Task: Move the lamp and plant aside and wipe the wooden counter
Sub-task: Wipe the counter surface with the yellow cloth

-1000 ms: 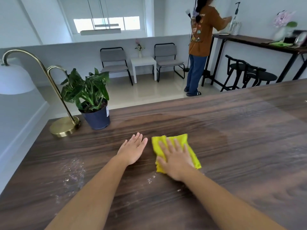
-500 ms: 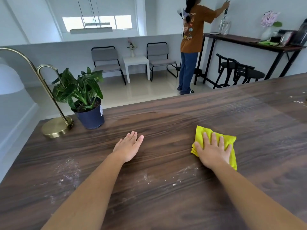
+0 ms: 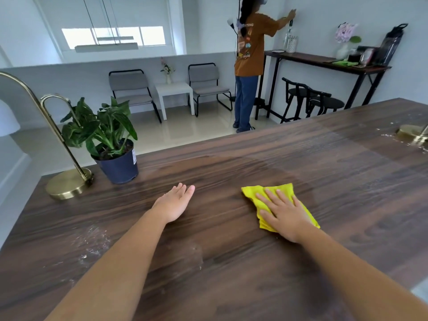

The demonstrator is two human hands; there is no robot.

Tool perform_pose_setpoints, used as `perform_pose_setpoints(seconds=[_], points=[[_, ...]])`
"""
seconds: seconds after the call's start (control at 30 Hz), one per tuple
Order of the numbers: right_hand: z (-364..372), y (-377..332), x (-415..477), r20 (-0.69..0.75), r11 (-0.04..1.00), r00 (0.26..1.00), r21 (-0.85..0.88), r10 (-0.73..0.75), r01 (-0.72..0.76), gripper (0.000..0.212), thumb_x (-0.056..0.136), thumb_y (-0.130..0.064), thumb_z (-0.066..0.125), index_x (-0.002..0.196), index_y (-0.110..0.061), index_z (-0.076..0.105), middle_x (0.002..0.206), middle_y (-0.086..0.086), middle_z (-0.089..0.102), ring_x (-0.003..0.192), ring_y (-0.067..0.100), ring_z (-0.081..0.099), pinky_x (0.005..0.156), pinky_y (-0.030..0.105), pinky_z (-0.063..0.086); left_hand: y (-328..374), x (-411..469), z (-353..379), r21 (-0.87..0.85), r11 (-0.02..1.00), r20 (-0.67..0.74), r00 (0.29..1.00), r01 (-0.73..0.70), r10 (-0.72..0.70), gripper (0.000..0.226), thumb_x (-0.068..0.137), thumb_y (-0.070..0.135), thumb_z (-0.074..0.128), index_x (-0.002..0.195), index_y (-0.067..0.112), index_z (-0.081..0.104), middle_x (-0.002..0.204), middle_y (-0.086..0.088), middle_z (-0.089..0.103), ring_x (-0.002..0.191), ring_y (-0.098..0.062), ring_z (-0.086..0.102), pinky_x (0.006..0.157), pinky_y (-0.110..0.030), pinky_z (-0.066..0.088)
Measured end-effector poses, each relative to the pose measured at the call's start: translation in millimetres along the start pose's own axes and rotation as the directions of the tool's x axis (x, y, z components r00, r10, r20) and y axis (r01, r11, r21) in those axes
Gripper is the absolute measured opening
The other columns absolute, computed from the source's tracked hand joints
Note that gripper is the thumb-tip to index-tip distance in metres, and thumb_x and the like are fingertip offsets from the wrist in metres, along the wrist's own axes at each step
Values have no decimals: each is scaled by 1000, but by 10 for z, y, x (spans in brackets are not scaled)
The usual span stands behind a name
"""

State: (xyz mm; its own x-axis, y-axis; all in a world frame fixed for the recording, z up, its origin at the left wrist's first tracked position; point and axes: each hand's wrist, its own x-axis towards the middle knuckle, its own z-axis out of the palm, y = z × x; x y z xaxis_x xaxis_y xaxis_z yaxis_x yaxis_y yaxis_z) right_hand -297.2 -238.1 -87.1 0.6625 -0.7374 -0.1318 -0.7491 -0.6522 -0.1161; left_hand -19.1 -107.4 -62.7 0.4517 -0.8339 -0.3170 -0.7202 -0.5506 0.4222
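Cloth (image 3: 273, 195) swept right across table (image 3: 335, 181), away from left hand (image 3: 174, 203). Lamp (image 3: 67, 184) and plant (image 3: 108, 135) already parked at far left corner. Middle wiped; white dust left near left edge (image 3: 92, 244), more at far right. Right hand (image 3: 286, 215) flat, fingers spread, pressing cloth. Left hand open, resting on wood.
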Motion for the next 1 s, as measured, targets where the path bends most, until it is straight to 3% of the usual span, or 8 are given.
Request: perform_pose_setpoints(seconds=[0.1, 0.2, 0.37, 0.47, 0.57, 0.73, 0.87, 1.0], points=[[-11, 190, -145, 11, 940, 941, 58, 337, -337, 61, 94, -59, 16, 150, -40, -2, 162, -7, -6, 149, 20, -6, 119, 50, 1, -41, 7, 23, 57, 998, -18, 1000, -16, 17, 68, 97, 57, 9, 153, 19, 12, 162, 5, 2, 149, -9, 1, 121, -34, 5], [64, -192, -298, 5, 903, 907, 93, 421, -419, 65, 95, -58, 16, 151, -32, -4, 162, -1, -8, 149, 26, -9, 119, 52, 0, -69, 9, 49, 138, 990, -44, 998, -38, 44, 69, 97, 57, 10, 153, 17, 10, 162, 4, 1, 149, -10, 2, 121, -35, 9], [211, -1278, -656, 30, 995, 994, 11, -103, 103, 88, 69, -75, -19, 148, -38, -10, 159, -4, -17, 139, 19, -27, 116, 52, -10, -77, -5, 4, 160, 986, -31, 998, -52, 57, 69, 97, 57, 11, 153, 17, 15, 162, 4, 6, 149, -10, 4, 120, -38, 10], [293, -1501, -801, 79, 883, 880, -2, -468, 469, 81, 70, -71, -12, 146, -43, -5, 158, -7, -12, 138, 21, -25, 112, 52, -19, -105, -68, 4, 111, 991, -95, 992, -77, 88, 66, 97, 55, 14, 150, 18, 28, 160, 1, 19, 149, -11, 10, 119, -35, 13], [216, -1197, -715, 111, 827, 821, 8, -560, 563, 71, 75, -71, -6, 142, -50, -5, 160, -15, -6, 144, 12, -18, 114, 41, -18, -129, -282, 68, 77, 991, -173, 978, -106, 118, 64, 98, 52, 20, 150, 15, 28, 160, 1, 22, 149, -11, 11, 119, -33, 14], [99, -335, -395, 43, 991, 990, -17, -131, 132, 77, 75, -80, -5, 145, -49, -3, 160, -16, -6, 149, 14, -8, 119, 44, -3, -179, -715, 148, 58, 997, -267, 962, -47, 61, 65, 98, 52, 21, 152, 15, 18, 162, 4, 12, 149, -9, 5, 121, -32, 11], [91, -201, -484, 5, 965, 967, 62, 254, -254, 63, 95, -56, 19, 151, -34, 0, 162, -5, -5, 149, 23, -7, 118, 53, 0, -328, -1025, 252, 61, 993, -333, 940, 98, -72, 68, 98, 54, 20, 152, 13, 19, 162, 1, 12, 149, -13, 6, 121, -37, 13], [167, -724, -794, 21, 974, 978, 93, 207, -208, 72, 94, -58, 19, 153, -23, -2, 162, 5, -7, 148, 31, -9, 116, 58, -3, -491, -1387, 400, 25, 965, -393, 891, 260, -230, 70, 97, 55, 20, 152, 12, 18, 162, -2, 13, 150, -16, 6, 120, -39, 13]])
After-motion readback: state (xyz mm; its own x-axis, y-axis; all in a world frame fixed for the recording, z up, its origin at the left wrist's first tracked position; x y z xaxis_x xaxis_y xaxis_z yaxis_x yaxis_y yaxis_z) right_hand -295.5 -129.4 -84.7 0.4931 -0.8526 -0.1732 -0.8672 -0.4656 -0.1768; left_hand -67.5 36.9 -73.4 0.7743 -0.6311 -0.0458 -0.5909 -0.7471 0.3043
